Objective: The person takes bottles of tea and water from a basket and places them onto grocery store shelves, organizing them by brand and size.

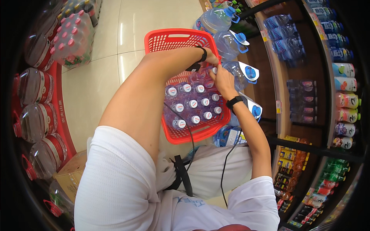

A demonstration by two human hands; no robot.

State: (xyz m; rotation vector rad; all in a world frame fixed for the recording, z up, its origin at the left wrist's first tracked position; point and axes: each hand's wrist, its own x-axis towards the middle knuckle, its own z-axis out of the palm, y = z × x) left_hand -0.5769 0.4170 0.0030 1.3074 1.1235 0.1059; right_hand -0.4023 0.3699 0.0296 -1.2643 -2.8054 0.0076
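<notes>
A red plastic shopping basket (pixel 196 135) stands on the floor before me. Inside it, several clear plastic water bottles (pixel 192 104) stand upright in rows, with printed white caps. At their far end another bottle (pixel 199 76) lies on its side. My right hand (pixel 225 80) has its thumb and fingers around that bottle's white cap (pixel 214 70), close to the basket's right rim. My left hand (pixel 212 57) reaches over the far part of the basket to the same rim. Its fingertips are partly hidden, so what it touches is unclear. Both wrists wear black bands.
Large water jugs with blue handles (pixel 231 43) line the basket's right side, below shelves of drinks (pixel 300 99). On the left are a shrink-wrapped bottle pack (pixel 72 40), red-labelled jugs (pixel 39 122) and a cardboard box (pixel 69 173). Black cables (pixel 190 135) hang before me.
</notes>
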